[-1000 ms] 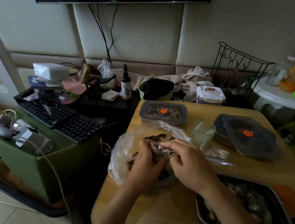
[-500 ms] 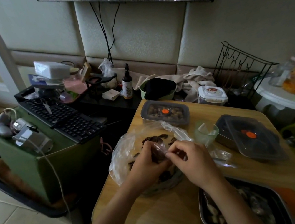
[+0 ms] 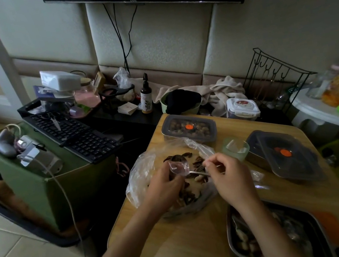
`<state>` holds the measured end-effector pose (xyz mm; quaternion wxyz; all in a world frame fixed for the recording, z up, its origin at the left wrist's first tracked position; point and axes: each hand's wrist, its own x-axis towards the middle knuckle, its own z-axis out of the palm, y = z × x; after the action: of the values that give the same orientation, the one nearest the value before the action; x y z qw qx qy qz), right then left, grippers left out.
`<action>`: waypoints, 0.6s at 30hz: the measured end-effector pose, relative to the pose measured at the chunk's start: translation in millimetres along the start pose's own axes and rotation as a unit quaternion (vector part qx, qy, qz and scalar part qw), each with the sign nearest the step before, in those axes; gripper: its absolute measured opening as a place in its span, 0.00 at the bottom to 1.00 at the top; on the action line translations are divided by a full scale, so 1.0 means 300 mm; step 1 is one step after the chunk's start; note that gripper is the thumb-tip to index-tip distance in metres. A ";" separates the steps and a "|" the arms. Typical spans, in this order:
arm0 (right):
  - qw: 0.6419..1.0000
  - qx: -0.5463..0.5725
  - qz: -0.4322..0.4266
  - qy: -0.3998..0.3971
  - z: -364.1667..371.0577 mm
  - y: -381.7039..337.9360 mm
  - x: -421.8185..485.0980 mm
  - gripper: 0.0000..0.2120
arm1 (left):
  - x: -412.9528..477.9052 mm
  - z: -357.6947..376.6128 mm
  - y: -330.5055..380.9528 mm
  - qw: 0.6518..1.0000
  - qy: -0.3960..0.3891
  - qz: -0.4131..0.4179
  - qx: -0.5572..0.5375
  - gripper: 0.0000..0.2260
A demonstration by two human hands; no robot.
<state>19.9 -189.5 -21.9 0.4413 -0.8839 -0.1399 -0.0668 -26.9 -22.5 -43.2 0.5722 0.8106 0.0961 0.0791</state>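
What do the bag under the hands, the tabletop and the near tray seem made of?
Bag: thin clear plastic film, glossy, crinkled and see-through. Tabletop: light wood or wood-look laminate, matte, grain lines visible. Tray: probably stainless steel, grey rim with a dull sheen.

The table (image 3: 197,247) is pale tan wood with a fine grain. On it the large plastic bag (image 3: 141,178) and the small wrapper (image 3: 178,168) are clear, and the pieces (image 3: 196,162) in the bag are dark brown. The rear container (image 3: 174,125) and the right container (image 3: 300,164) have grey lids with round orange stickers, the cup (image 3: 236,155) is pale green, and the keyboard (image 3: 74,130) is black on a dull green box (image 3: 26,174).
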 end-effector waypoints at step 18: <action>0.970 -0.161 0.175 0.039 -0.218 0.147 -0.119 0.06 | -0.080 0.038 0.025 0.998 -0.035 -0.041 -0.022 0.13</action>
<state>-0.2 -273.7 -24.6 0.3032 -0.9507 0.0472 -0.0448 -47.0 -41.1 -40.3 0.5961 0.7952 0.1072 0.0294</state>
